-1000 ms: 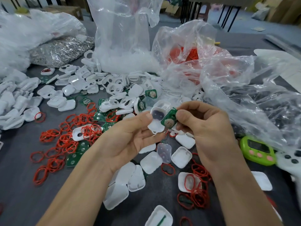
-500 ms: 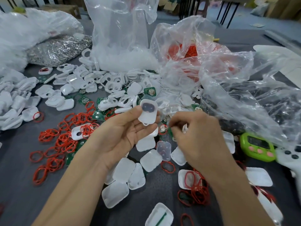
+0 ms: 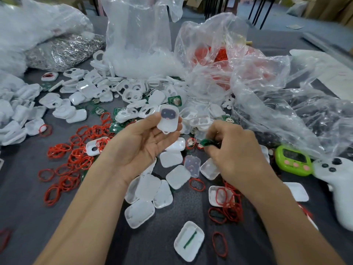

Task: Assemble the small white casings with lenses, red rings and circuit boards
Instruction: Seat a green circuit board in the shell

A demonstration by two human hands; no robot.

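Fingers (image 3: 170, 136) of the left hand (image 3: 145, 148) pinch a small white casing (image 3: 168, 119) up off the bench (image 3: 19, 197), face toward the viewer, probably ready to receive the green circuit board (image 3: 207, 142) gripped in the curled right hand (image 3: 235, 155).

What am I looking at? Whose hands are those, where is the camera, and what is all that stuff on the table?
There is no machine here. These are a person's two bare hands, seen from a camera worn on their head and looking down. The left hand holds a small white casing with a dark window. The right hand pinches a small green piece, probably a circuit board. On the grey table lie loose red rings, more white shells, clear plastic bags of parts and a green timer.
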